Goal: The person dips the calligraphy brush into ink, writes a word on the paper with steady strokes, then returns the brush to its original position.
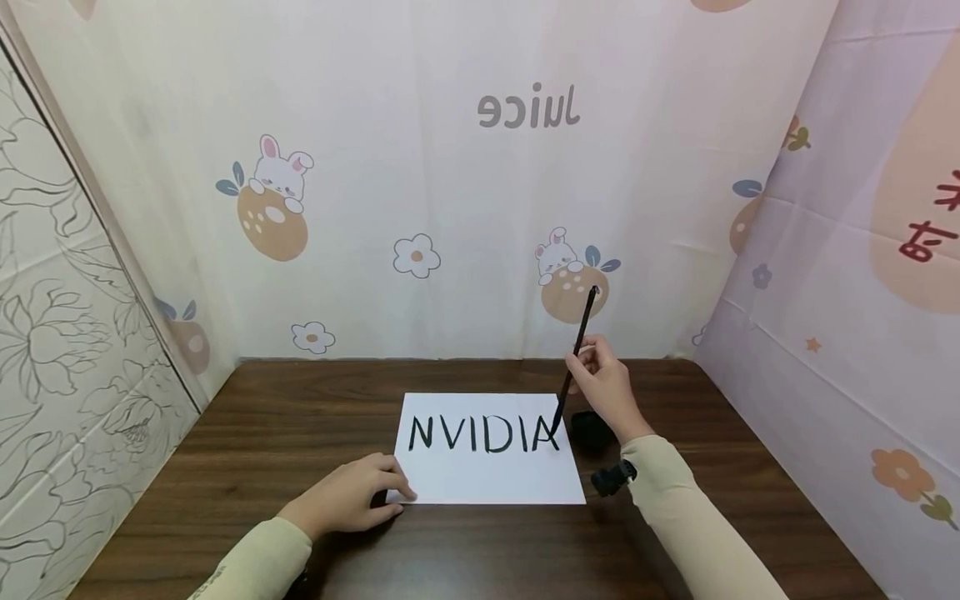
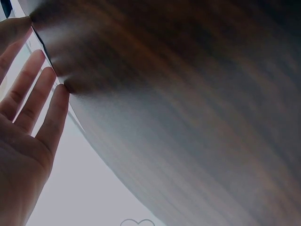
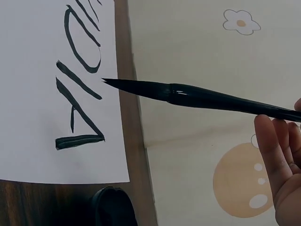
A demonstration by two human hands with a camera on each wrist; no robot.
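A sheet of white paper (image 1: 487,479) lies on the table, bearing the black brushed letters "NVIDIA" (image 1: 483,435). My right hand (image 1: 606,385) pinches a black calligraphy brush (image 1: 577,342) partway up its handle. The brush slants with its bristles down by the last letter; in the right wrist view the dark pointed bristles (image 3: 136,88) show over the paper, and I cannot tell whether they touch it. My left hand (image 1: 360,493) rests at the paper's near left corner, fingertips on its edge. In the left wrist view, that hand's fingers (image 2: 30,106) are extended and spread.
A black rounded container (image 1: 591,431) stands just right of the paper, beside my right forearm. The dark wooden table (image 1: 315,400) ends at a printed curtain (image 1: 420,317) behind, with more patterned cloth on both sides. A black wrist strap (image 1: 613,477) circles the right wrist.
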